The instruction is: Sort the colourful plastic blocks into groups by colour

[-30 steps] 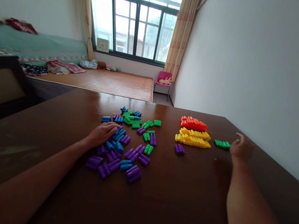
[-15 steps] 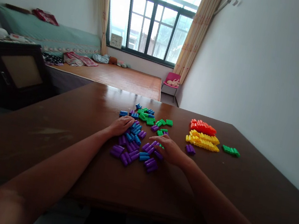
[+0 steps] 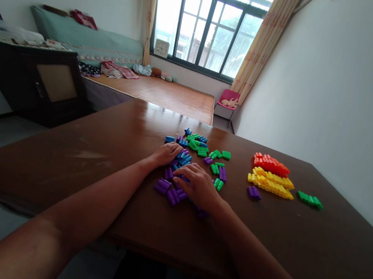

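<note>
My left hand (image 3: 167,153) rests at the left edge of a loose pile of small ribbed pieces, its fingertips by the blue pieces (image 3: 183,159); whether it grips one is hidden. Over the middle of the pile is my right hand (image 3: 196,183), fingers apart and bent, above purple and blue pieces. Purple pieces (image 3: 163,186) lie nearest me, green pieces (image 3: 202,152) farther back. Joined rows stand to the right: red (image 3: 271,164), yellow (image 3: 271,182) and green (image 3: 310,200). A short purple block (image 3: 254,193) sits before the yellow rows.
The brown table (image 3: 96,162) reaches from wall side to front edge. Beyond it are a low bed (image 3: 175,96), a pink chair (image 3: 228,100) and a window. A dark cabinet (image 3: 27,78) stands at the left.
The view has turned left, shifting everything rightward in the picture. My right hand has moved left over the pile, closer to my left hand, uncovering green and purple pieces.
</note>
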A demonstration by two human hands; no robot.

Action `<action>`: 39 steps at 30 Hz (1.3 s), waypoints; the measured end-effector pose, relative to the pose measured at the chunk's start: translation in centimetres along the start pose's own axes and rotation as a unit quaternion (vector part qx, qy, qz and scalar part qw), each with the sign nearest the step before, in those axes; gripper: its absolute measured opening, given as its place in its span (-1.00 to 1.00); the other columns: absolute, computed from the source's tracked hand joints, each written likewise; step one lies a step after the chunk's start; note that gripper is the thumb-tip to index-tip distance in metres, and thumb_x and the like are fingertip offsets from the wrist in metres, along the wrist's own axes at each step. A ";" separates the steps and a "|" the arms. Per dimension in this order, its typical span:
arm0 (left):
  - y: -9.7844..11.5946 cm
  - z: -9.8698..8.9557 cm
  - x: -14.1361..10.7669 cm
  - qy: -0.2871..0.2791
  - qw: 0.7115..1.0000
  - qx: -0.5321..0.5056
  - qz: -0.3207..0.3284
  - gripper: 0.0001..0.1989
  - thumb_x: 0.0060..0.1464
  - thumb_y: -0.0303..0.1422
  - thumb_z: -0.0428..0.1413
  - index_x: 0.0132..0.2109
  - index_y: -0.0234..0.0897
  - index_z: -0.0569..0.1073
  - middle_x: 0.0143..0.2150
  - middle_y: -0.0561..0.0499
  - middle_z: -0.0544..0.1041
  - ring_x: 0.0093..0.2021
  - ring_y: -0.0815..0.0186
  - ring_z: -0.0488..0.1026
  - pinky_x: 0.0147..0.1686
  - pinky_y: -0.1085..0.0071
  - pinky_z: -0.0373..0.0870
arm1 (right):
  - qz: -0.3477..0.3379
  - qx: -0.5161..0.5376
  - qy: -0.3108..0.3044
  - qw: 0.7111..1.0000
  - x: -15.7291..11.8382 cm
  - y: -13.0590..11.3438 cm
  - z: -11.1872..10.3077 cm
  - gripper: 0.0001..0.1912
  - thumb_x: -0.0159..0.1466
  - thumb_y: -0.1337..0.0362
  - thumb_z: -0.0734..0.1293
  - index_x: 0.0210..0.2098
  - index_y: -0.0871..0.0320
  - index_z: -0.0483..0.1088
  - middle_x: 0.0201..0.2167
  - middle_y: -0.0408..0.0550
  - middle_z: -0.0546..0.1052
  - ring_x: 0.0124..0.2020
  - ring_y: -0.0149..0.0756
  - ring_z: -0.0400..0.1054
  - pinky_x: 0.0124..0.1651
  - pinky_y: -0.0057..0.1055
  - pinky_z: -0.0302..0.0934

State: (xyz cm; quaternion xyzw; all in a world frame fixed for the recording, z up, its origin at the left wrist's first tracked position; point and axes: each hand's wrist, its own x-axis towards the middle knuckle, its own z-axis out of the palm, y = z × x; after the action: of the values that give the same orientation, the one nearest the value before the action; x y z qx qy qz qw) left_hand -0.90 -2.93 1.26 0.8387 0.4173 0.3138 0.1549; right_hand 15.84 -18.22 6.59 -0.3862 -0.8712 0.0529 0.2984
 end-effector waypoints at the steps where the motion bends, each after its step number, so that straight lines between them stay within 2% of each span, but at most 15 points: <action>1: 0.0 0.1 0.0 -0.003 1.000 0.002 0.005 -0.58 0.28 -0.18 -0.18 -0.10 -0.21 0.53 -0.07 -0.05 0.56 -0.03 0.23 0.46 0.02 0.35 0.33 | -0.014 -0.003 -0.017 1.000 -0.2 -0.8 0.1 -0.73 0.33 0.07 0.26 -0.12 0.07 0.45 -0.19 -0.05 0.54 -0.13 -0.25 0.33 0.01 -0.30 0.19; 5: 0.1 0.2 0.0 -0.004 1.000 0.008 0.012 -0.57 0.28 -0.17 -0.18 -0.12 -0.22 0.54 -0.09 -0.06 0.56 -0.05 0.22 0.47 0.02 0.33 0.33 | -0.018 -0.073 -0.058 0.995 -0.4 -2.3 1.4 -0.55 0.27 -0.06 0.28 0.03 0.05 0.38 -0.05 0.00 0.51 -0.05 -0.12 0.28 0.01 -0.18 0.17; 11: 0.3 -0.3 -0.1 -0.012 1.000 -0.002 0.018 -0.53 0.27 -0.13 -0.21 -0.10 -0.23 0.54 -0.11 -0.06 0.56 -0.06 0.19 0.47 0.03 0.29 0.33 | -0.019 -0.133 -0.116 0.984 -0.2 -2.8 2.2 -0.70 0.31 0.12 0.26 0.03 -0.05 0.35 0.01 -0.13 0.47 0.04 -0.09 0.25 0.04 -0.12 0.17; 14: 0.3 -0.5 0.0 -0.019 1.000 -0.003 0.019 -0.51 0.26 -0.11 -0.22 -0.08 -0.22 0.53 -0.09 -0.06 0.56 -0.05 0.18 0.47 0.04 0.29 0.33 | -0.018 -0.086 -0.091 0.992 -0.2 -2.6 1.2 -0.71 0.31 0.15 0.25 0.02 -0.07 0.33 0.04 -0.16 0.43 0.05 -0.20 0.27 0.12 -0.25 0.15; 16: 0.2 -0.6 0.0 -0.024 1.000 -0.003 0.018 -0.50 0.25 -0.09 -0.22 -0.06 -0.22 0.53 -0.07 -0.07 0.56 -0.05 0.17 0.47 0.03 0.28 0.34 | 0.009 -0.044 -0.028 0.999 -0.5 -1.2 -0.5 -0.74 0.29 0.18 0.27 -0.01 -0.03 0.34 0.03 -0.15 0.42 0.07 -0.27 0.28 0.16 -0.34 0.14; 18: 0.0 -0.6 0.1 -0.028 0.999 -0.004 0.022 -0.50 0.25 -0.08 -0.22 -0.07 -0.22 0.53 -0.07 -0.07 0.56 -0.05 0.16 0.47 0.01 0.28 0.34 | 0.073 -0.019 0.074 0.994 -1.6 1.6 -3.2 -0.75 0.25 0.19 0.32 -0.07 0.04 0.37 0.01 -0.09 0.42 0.06 -0.27 0.30 0.14 -0.35 0.18; 20: -0.2 -0.5 0.1 -0.030 0.999 -0.006 0.030 -0.50 0.25 -0.07 -0.22 -0.08 -0.21 0.53 -0.07 -0.07 0.56 -0.04 0.16 0.47 0.02 0.29 0.34 | 0.180 -0.013 0.166 0.969 -4.1 5.4 -6.6 -0.72 0.19 0.15 0.36 -0.12 0.10 0.37 -0.01 0.00 0.44 -0.04 -0.24 0.38 0.02 -0.30 0.28; 21: -0.3 -0.5 0.1 -0.029 0.999 -0.007 0.031 -0.50 0.25 -0.07 -0.22 -0.08 -0.21 0.53 -0.06 -0.07 0.56 -0.04 0.16 0.47 0.02 0.29 0.34 | 0.246 -0.007 0.191 0.950 -5.8 7.4 -8.3 -0.67 0.17 0.12 0.38 -0.13 0.12 0.37 -0.05 0.02 0.47 -0.13 -0.24 0.42 -0.06 -0.28 0.32; 23: -0.4 -0.5 0.2 -0.029 0.999 -0.007 0.032 -0.50 0.25 -0.07 -0.22 -0.08 -0.20 0.53 -0.06 -0.07 0.56 -0.03 0.17 0.46 0.03 0.29 0.33 | 0.374 -0.004 0.185 0.909 -9.7 10.8 -11.4 -0.64 0.13 0.04 0.38 -0.19 0.15 0.38 -0.23 -0.01 0.53 -0.27 -0.23 0.45 -0.20 -0.27 0.35; 26: -0.4 -0.4 0.2 -0.033 0.999 -0.003 0.033 -0.49 0.25 -0.07 -0.22 -0.08 -0.22 0.53 -0.05 -0.08 0.56 -0.03 0.16 0.46 0.04 0.27 0.33 | 0.484 -0.036 0.174 0.857 -14.4 13.6 -13.7 -0.60 0.03 -0.02 0.44 -0.33 0.17 0.40 -0.35 -0.01 0.54 -0.32 -0.20 0.46 -0.26 -0.28 0.34; 28: -0.3 -0.4 0.2 -0.034 0.999 0.001 0.036 -0.49 0.25 -0.07 -0.22 -0.07 -0.23 0.53 -0.03 -0.09 0.55 -0.02 0.15 0.45 0.05 0.26 0.31 | 0.494 -0.041 0.181 0.849 -15.6 13.9 -13.6 -0.60 0.03 -0.03 0.43 -0.34 0.17 0.41 -0.35 0.01 0.55 -0.33 -0.20 0.46 -0.27 -0.29 0.33; 30: -0.3 -0.4 0.2 -0.035 0.999 0.004 0.037 -0.49 0.25 -0.06 -0.21 -0.06 -0.22 0.52 -0.02 -0.09 0.55 -0.01 0.15 0.44 0.06 0.26 0.31 | 0.472 -0.046 0.180 0.862 -15.4 13.6 -12.7 -0.61 0.07 -0.04 0.41 -0.32 0.16 0.42 -0.32 0.01 0.56 -0.34 -0.23 0.45 -0.27 -0.32 0.31; 33: -0.3 -0.4 0.2 -0.033 0.999 0.005 0.034 -0.49 0.23 -0.04 -0.21 -0.05 -0.20 0.52 -0.01 -0.08 0.55 -0.01 0.15 0.44 0.06 0.25 0.32 | 0.443 -0.104 0.136 0.880 -14.3 13.4 -11.1 -0.66 0.09 -0.01 0.39 -0.34 0.14 0.42 -0.33 -0.03 0.55 -0.34 -0.25 0.43 -0.26 -0.34 0.26; 36: -0.3 -0.4 0.1 -0.035 0.999 0.008 0.034 -0.50 0.23 -0.04 -0.21 -0.05 -0.19 0.52 -0.01 -0.07 0.55 0.00 0.15 0.44 0.07 0.26 0.31 | 0.447 -0.167 0.089 0.874 -14.2 13.7 -10.5 -0.68 0.08 0.00 0.39 -0.37 0.13 0.41 -0.36 -0.04 0.53 -0.35 -0.24 0.40 -0.27 -0.35 0.22; 39: -0.2 -0.5 0.0 -0.037 0.999 0.014 0.034 -0.51 0.24 -0.06 -0.20 -0.04 -0.19 0.52 0.00 -0.07 0.54 0.01 0.16 0.43 0.08 0.26 0.30 | 0.457 -0.179 0.070 0.869 -14.7 13.9 -10.7 -0.63 0.09 -0.06 0.38 -0.35 0.12 0.42 -0.35 -0.03 0.52 -0.35 -0.22 0.38 -0.28 -0.34 0.21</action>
State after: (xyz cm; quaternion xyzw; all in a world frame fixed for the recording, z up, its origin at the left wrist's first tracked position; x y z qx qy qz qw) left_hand -1.34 -2.78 1.51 0.8657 0.3868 0.2812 0.1477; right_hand 38.47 -20.35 3.80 -0.7905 -0.5689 -0.0010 0.2271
